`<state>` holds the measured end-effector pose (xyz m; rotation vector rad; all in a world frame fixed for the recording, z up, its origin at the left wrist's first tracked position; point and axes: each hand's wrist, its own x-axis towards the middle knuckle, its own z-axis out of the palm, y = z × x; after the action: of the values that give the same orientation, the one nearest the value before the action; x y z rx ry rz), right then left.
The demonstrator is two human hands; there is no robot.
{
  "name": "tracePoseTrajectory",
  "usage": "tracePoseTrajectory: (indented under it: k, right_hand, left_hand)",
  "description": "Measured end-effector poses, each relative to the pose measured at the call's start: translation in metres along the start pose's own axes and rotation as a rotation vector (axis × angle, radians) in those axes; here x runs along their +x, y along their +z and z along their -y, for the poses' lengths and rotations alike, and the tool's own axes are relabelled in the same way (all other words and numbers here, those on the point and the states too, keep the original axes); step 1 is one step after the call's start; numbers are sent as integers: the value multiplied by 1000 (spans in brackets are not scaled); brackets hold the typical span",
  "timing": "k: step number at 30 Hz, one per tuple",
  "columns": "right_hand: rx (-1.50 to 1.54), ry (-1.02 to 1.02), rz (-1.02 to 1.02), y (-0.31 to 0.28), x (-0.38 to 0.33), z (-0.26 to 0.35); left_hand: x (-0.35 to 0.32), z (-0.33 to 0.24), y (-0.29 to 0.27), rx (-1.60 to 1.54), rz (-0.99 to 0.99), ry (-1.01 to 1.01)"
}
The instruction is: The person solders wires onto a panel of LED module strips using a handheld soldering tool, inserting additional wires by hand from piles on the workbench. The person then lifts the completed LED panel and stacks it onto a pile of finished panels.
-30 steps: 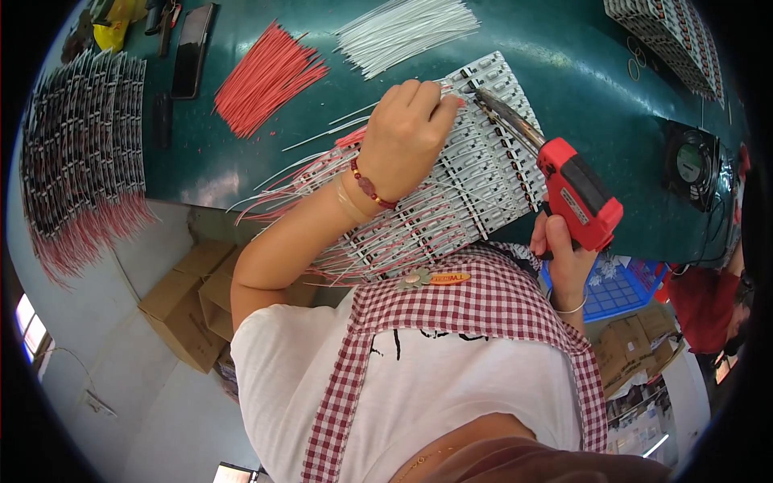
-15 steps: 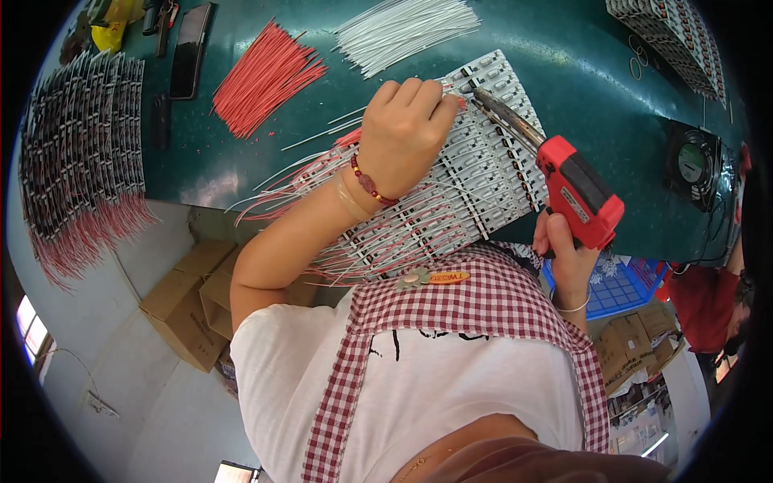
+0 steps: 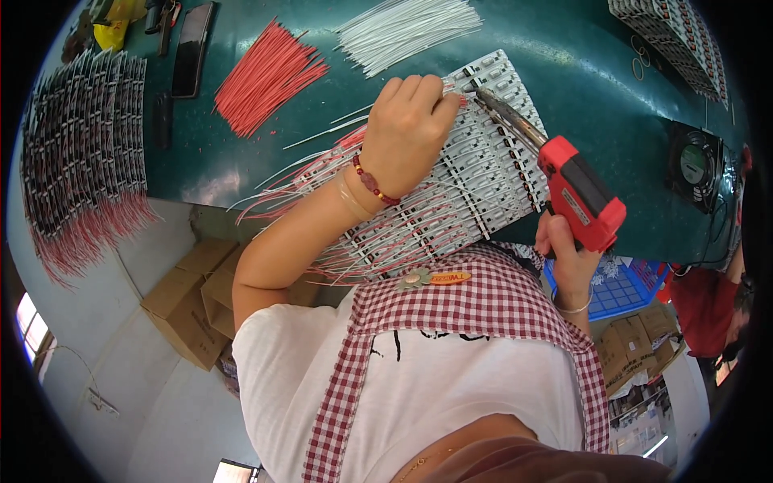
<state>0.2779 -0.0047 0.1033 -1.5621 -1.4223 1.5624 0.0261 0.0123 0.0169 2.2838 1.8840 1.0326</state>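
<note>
LED strip boards point(image 3: 475, 169), white and laid side by side with red and white wire tails, lie at the near edge of the green table point(image 3: 564, 72). Far left lies another batch of wired strips point(image 3: 76, 153), then a phone point(image 3: 193, 48), a bundle of red wires point(image 3: 270, 76) and a bundle of white wires point(image 3: 407, 28). The left hand point(image 3: 407, 133) presses on the boards, fingers curled and pinching a wire at the top edge. The right hand point(image 3: 568, 249) grips a red soldering gun point(image 3: 576, 193), its tip at the boards beside those fingers. Right of it sits a small fan point(image 3: 694, 165).
</note>
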Motion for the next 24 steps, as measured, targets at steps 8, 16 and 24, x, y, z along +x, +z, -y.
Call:
tracePoseTrajectory:
  k: [8,16,24]
  right_hand:
    - [72,12,14,2,0,4]
    - [11,-2,-9,3,1,1]
    - [-36,-28,30,-4,3,-10]
  left_hand:
    - [-3,5,2,-54,17,-12]
    - [-4,3,-1,-70,-5,-24]
    - [-5,3,-1,-111,-47,-43]
